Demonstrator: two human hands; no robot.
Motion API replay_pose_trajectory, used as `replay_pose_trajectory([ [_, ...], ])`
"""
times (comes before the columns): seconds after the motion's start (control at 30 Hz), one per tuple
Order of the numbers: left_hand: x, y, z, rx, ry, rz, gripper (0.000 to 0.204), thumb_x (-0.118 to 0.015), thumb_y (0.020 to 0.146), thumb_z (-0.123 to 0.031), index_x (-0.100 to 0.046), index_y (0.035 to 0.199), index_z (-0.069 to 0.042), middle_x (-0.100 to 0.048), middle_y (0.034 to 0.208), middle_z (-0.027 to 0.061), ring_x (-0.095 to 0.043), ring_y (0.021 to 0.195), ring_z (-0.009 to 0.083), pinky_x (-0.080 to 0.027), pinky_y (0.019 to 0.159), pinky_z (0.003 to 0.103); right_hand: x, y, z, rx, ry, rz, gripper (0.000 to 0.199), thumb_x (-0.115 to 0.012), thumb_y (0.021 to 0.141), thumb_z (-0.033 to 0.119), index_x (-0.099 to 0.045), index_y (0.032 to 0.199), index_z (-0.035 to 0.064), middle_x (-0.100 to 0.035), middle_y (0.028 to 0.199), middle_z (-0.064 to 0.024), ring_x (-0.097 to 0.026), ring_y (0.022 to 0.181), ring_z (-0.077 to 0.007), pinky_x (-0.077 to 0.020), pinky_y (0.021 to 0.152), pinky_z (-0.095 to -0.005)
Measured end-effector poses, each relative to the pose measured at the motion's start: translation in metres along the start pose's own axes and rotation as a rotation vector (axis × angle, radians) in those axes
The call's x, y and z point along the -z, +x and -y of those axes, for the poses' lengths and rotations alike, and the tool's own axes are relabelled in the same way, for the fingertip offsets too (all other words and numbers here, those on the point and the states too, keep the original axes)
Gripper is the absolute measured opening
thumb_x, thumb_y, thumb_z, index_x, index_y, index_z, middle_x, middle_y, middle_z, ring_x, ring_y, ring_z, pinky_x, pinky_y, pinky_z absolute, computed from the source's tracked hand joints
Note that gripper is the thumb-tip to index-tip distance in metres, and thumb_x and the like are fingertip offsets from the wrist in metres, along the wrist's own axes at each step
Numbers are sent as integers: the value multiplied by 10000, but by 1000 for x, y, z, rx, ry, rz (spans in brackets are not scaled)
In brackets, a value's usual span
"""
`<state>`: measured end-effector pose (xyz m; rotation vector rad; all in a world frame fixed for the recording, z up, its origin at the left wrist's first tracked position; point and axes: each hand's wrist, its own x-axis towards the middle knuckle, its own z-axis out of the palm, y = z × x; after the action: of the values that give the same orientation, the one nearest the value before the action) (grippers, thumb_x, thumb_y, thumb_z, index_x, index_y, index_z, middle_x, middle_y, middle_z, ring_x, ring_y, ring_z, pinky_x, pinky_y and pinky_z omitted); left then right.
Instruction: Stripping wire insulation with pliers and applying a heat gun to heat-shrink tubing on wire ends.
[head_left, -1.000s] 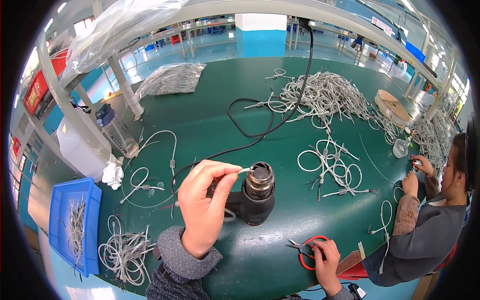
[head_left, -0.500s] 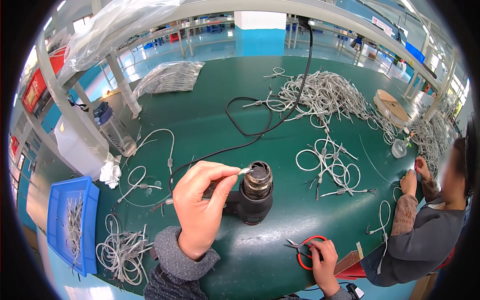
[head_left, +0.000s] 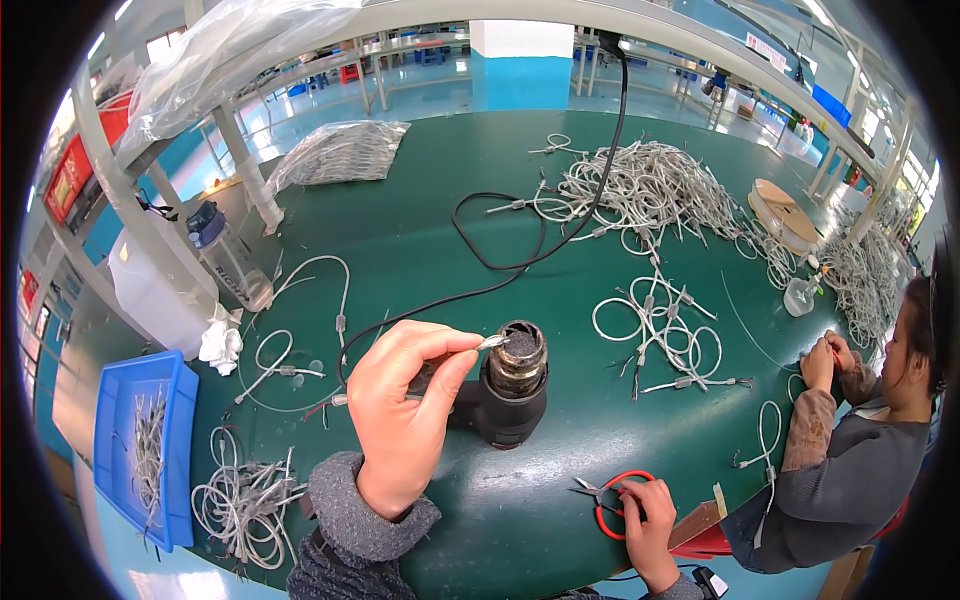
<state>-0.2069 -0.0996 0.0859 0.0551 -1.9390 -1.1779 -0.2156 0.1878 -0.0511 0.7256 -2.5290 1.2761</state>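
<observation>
We see a small pale wire end with a metal tip (head_left: 492,342) held right over the round metal nozzle of a black heat gun (head_left: 512,385), which stands upright near the front middle of the green bench (head_left: 420,220). Our left hand (head_left: 405,415) holds that wire end: thumb and forefinger are pressed together on it, the other fingers curled loosely beneath. The tip sits at the nozzle's rim; whether it touches we cannot tell. The gun's black cord (head_left: 560,215) runs back across the bench and up to the overhead frame.

Our right hand (head_left: 645,515) lies at the front edge, its fingers closed around the red handles of a pair of cutters (head_left: 610,495) resting on the bench.

Loose loops of white cable (head_left: 660,330) lie to the right of the gun, a bigger heap (head_left: 640,185) further back. A blue plastic bin (head_left: 140,445) sits at the far left, with a coiled bundle (head_left: 240,500) just beside it. A co-worker in a grey top (head_left: 850,480) sits at the right, both hands on a wire.
</observation>
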Motion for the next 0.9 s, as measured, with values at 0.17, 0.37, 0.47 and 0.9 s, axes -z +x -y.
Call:
replay_pose_trajectory([
  [0.17,0,1,2,-11,-8,-1,107,-661,775,29,-659,881,17,-644,835,100,-610,736,171,-485,641,257,0,0,-1,-1,-10,6,151,-568,774,-61,-627,904,-13,-587,743,-97,-531,702,-237,-421,624,-324],
  [0.37,2,1,0,-13,0,9,103,-656,784,25,-656,886,19,-642,830,99,-612,738,171,-481,635,256,-2,0,0,-14,1,10,150,-565,773,-63,-627,900,-12,-591,745,-98,-535,705,-238,-423,626,-324],
  [0.47,3,1,-3,-6,1,10,99,-650,790,25,-654,889,20,-641,821,97,-613,728,170,-479,628,256,2,-1,0,-17,1,12,175,-587,751,-71,-633,904,-1,-595,762,-110,-537,710,-269,-430,644,-349],
  [0.9,2,2,1,-63,71,55,68,-600,851,10,-640,900,37,-594,766,54,-537,663,93,-375,562,199,-1,1,1,-5,1,12,152,-567,769,-65,-618,901,-10,-593,761,-104,-532,704,-247,-423,618,-327],
])
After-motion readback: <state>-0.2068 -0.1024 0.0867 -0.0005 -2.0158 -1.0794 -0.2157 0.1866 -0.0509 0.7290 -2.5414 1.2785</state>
